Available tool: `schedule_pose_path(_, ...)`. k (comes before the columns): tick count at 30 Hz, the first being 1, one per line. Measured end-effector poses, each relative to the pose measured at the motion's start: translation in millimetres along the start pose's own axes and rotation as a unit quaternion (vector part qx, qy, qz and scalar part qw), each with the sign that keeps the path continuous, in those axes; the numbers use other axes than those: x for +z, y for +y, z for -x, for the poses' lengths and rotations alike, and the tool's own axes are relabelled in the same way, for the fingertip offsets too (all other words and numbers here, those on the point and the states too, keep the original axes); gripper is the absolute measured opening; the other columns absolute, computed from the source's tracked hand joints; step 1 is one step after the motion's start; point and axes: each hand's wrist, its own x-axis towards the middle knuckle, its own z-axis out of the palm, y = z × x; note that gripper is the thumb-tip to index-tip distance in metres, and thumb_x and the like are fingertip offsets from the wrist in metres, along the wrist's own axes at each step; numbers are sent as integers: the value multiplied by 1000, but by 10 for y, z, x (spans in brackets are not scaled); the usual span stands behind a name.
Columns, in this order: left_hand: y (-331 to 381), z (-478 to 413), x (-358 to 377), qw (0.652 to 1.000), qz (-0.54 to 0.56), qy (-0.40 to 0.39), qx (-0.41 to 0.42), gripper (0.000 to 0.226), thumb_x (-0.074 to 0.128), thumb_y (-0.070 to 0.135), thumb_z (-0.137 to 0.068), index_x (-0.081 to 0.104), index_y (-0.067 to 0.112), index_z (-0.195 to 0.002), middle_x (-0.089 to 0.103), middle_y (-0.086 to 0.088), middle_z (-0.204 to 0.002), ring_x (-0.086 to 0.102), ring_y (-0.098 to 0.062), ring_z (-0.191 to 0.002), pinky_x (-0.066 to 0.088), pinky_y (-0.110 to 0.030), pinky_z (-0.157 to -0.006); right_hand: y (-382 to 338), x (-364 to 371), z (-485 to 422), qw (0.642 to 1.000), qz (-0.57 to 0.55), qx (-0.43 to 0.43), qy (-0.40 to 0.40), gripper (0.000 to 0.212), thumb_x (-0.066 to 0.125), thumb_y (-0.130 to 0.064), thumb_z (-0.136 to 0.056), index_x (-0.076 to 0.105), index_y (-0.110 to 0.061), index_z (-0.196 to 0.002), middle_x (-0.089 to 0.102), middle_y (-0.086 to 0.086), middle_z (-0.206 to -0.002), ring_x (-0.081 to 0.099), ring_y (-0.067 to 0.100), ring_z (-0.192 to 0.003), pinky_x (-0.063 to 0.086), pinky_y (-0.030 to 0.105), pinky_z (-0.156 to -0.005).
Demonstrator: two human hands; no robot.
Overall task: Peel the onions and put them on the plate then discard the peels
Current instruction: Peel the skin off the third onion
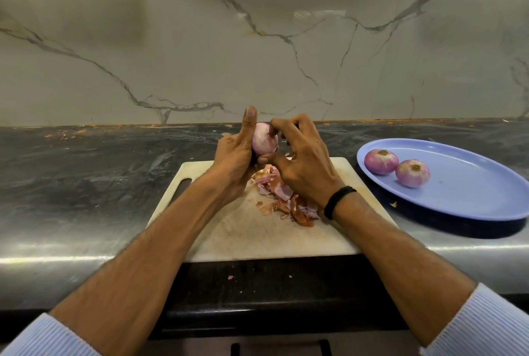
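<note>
The small, round, pink-and-white onion (pixel 264 138) is up in the air, over the far edge of the white plastic cutting board (pixel 243 229). The left hand (pixel 234 161) has its grip wrapped around the onion. Its thumb sticks up along the side, so the onion cannot roll or slip. The right hand (pixel 303 167) comes in from the other side. Its grip is closed in a pinch on the onion, thumb below and fingertips on top. It looks like it is pulling at a bit of skin, but that bit is too small to be sure of. Most of the onion looks smooth and bare, so I think this one is nearly done.

Right under the hands lies a heap of dry brown and pink peels (pixel 286 198), near the middle of the board. Holding the onion over the board lets the skin fall on the heap and not all over. That should make it easy to throw away later.

The board sits at the near edge of the dark grey stone worktop (pixel 100 178). Toward the right end of the worktop is an oval blue plastic plate (pixel 458 207). Two peeled onions (pixel 381 161) sit side by side near its left rim. The plate is close to the right hand, so the next onion has only a short way to go. One tiny scrap of peel (pixel 394 204) lies on the worktop just beside the plate. I see no other onions waiting.
</note>
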Motion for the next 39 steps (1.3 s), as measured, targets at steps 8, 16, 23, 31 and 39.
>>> schedule_pose_path(8,2,-73,-26,997,-3,76,4,72,56,69,-85,67,-1,-100,67,-20,-85,57,-16,-55,53,-28,-56,17,21,-16,999,-14,24,31,24,76,-21,-81,55,-10,-85,44,-1,-94,37,5,-80,35,7,-68)
schedule_pose_path(16,-4,-59,-26,997,-14,75,10,66,52,66,-89,70,3,-89,66,-14,-71,59,-19,-59,51,-27,-53,-1,4,-13,999,8,6,36,29,68,-14,-89,67,-12,-118,49,6,-99,45,9,-86,37,4,-72)
schedule_pose_path(23,-37,-44,2,994,-65,87,3,73,57,66,-86,69,-4,-102,59,-14,-75,53,-18,-62,47,-30,-56,23,-20,-16,998,7,29,49,14,63,0,-86,72,-8,-94,58,6,-89,53,13,-79,42,11,-68)
schedule_pose_path(31,-23,-16,-26,994,-65,70,46,42,65,46,-91,72,4,-88,74,-9,-71,72,-21,-69,60,-30,-62,-53,-25,-43,917,-280,274,-76,24,53,-29,-100,71,-14,-105,73,4,-94,72,23,-77,60,47,-75)
schedule_pose_path(39,85,11,34,998,21,52,-14,61,33,49,-105,64,-1,-122,73,-18,-111,75,-27,-90,63,-37,-73,-12,-40,-73,894,-320,313,-40,22,57,-18,-98,69,-5,-111,73,13,-97,73,22,-73,60,33,-70)
